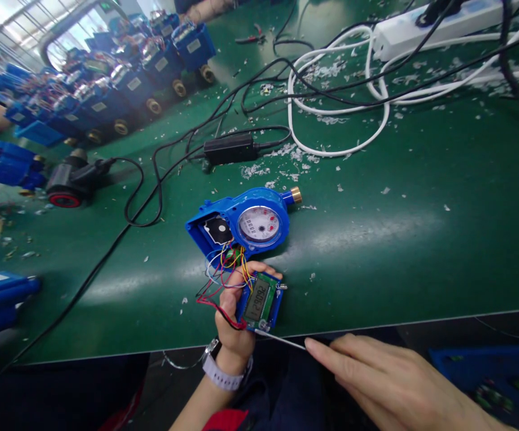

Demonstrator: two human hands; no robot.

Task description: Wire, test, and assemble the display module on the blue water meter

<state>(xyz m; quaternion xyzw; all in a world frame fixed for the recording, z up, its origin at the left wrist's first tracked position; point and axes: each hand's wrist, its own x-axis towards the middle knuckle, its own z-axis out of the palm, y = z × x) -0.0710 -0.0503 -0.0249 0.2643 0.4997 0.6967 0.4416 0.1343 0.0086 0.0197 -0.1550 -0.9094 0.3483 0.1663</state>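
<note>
My left hand (236, 299) is closed around a small blue display module (261, 302), a green circuit board with an LCD showing digits. Several thin coloured wires (221, 269) run from it to an opened blue water meter (245, 221) lying on the bench just beyond. The meter has a round dial, a brass threaded end and an uncovered compartment. With my right hand (385, 371) I grip a thin metal rod-like tool (284, 341), its handle hidden in the fingers. The tool's tip meets the near edge of the module.
Many blue meters (133, 84) stand in rows at the back left. A black corded device with a red ring (68, 185) lies at left. A black power adapter (230, 148), looped white cable (340, 154) and white power strip (457, 30) lie behind. Plastic scraps litter the green bench (421, 251).
</note>
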